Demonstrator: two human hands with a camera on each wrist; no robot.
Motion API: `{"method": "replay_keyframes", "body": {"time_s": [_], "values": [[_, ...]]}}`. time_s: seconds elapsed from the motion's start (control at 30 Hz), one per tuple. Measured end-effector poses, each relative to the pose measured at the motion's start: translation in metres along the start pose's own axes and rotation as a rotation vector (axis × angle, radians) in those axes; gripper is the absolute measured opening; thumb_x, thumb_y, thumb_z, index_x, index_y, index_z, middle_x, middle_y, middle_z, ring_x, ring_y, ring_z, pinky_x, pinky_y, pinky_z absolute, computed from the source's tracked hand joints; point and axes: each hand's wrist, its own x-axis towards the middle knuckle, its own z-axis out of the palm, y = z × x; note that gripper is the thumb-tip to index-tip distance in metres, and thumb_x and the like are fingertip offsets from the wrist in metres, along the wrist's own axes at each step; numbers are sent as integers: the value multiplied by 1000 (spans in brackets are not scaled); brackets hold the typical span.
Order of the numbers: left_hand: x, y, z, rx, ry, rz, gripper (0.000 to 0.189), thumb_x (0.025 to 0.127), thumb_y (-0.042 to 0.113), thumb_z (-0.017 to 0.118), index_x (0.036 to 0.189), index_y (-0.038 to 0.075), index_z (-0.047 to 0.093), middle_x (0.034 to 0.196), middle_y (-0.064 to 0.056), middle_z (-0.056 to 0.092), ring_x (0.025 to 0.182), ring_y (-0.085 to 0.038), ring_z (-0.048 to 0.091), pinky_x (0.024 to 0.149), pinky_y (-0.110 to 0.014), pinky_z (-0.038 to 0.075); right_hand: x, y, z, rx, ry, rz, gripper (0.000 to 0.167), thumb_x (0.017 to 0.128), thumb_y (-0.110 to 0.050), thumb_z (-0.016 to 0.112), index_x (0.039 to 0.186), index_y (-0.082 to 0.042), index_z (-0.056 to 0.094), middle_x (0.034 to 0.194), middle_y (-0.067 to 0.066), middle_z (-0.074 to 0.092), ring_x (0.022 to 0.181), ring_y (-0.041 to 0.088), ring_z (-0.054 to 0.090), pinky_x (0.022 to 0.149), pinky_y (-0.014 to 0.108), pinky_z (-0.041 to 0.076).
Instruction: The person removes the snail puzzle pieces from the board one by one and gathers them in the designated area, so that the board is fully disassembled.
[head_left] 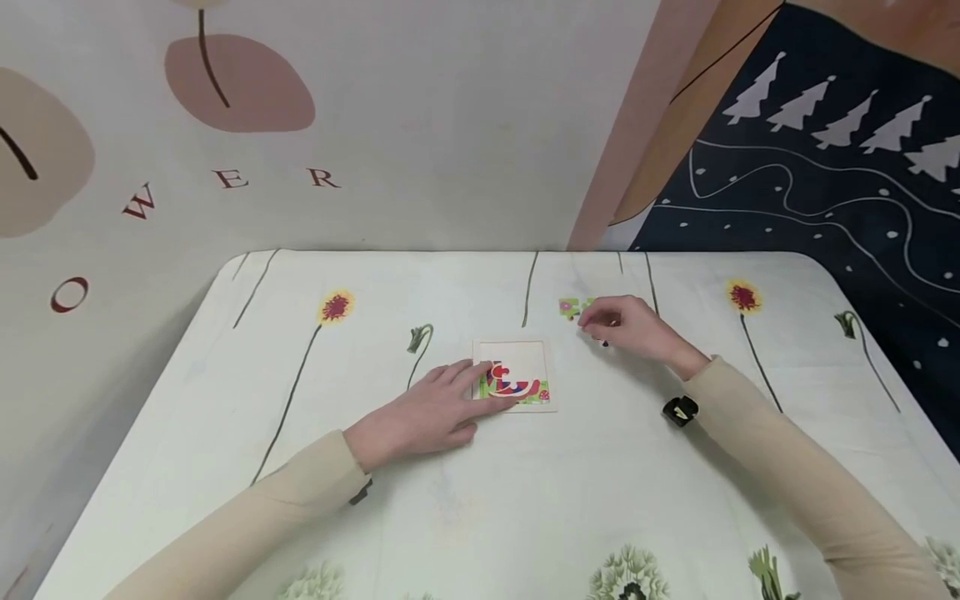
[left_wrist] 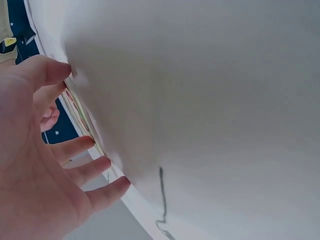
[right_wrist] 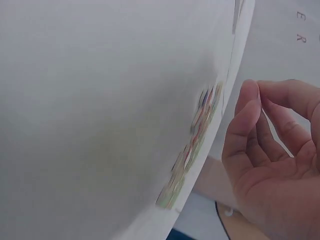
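Observation:
A small square puzzle board (head_left: 513, 342) lies on the table with a pale raised border. Colourful jigsaw pieces (head_left: 542, 392) in red, purple and green fill its lower part, and its upper part is bare. My left hand (head_left: 431, 410) rests on the board's left side, fingers spread and nearly straight. Loose jigsaw pieces (head_left: 568, 307) lie beyond the board to the right, partly hidden by my right hand (head_left: 630, 327). Several pieces show in a row in the right wrist view (right_wrist: 192, 145). Above them the right thumb and forefinger meet at the tips, with no piece visible between them.
A white cloth printed with flowers (head_left: 336, 307) covers the table (head_left: 525, 492). Behind it stands a pale wall hanging with letters (head_left: 322, 177), and a dark cloth with white trees (head_left: 855, 125) hangs at the right. A small black device (head_left: 680, 411) sits at the right wrist.

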Motion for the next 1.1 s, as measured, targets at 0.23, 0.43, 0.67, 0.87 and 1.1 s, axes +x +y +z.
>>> {"method": "replay_keyframes", "body": {"time_s": [0.23, 0.43, 0.67, 0.87, 1.1], "values": [[-6, -5, -1, 6, 28, 46, 53, 95, 20, 52, 146, 31, 45, 151, -19, 30, 134, -40, 32, 107, -52, 30, 4, -11, 12, -7, -22, -47, 11, 89, 4, 63, 99, 3, 69, 94, 10, 69, 80, 20, 61, 71, 26, 49], [-6, -1, -1, 20, 38, 90, 53, 94, 21, 55, 146, 27, 46, 152, -14, 32, 136, -38, 31, 107, -52, 30, 11, -18, 23, -3, -45, -57, 11, 89, 3, 63, 98, 2, 70, 93, 9, 69, 82, 20, 62, 72, 28, 50], [5, 14, -1, 25, 38, 187, 53, 94, 21, 55, 146, 19, 45, 150, -8, 38, 136, -25, 35, 109, -44, 30, 17, -26, 36, -19, -93, -95, 12, 89, 3, 64, 97, -1, 70, 91, 4, 67, 80, 18, 59, 82, 37, 48], [12, 19, 3, 70, 35, 221, 53, 95, 25, 54, 147, 16, 44, 153, -5, 35, 138, -25, 33, 111, -40, 27, 28, -33, 50, -48, -177, -121, 11, 89, 3, 63, 95, -2, 70, 89, 2, 69, 75, 14, 58, 100, 47, 34], [16, 22, 5, 120, 15, 226, 57, 98, 38, 52, 149, 18, 40, 156, -3, 29, 140, -25, 28, 111, -41, 26, 37, -48, 62, -68, -272, -133, 10, 89, 2, 63, 94, -3, 70, 89, 3, 68, 79, 14, 58, 74, 28, 49]]}}
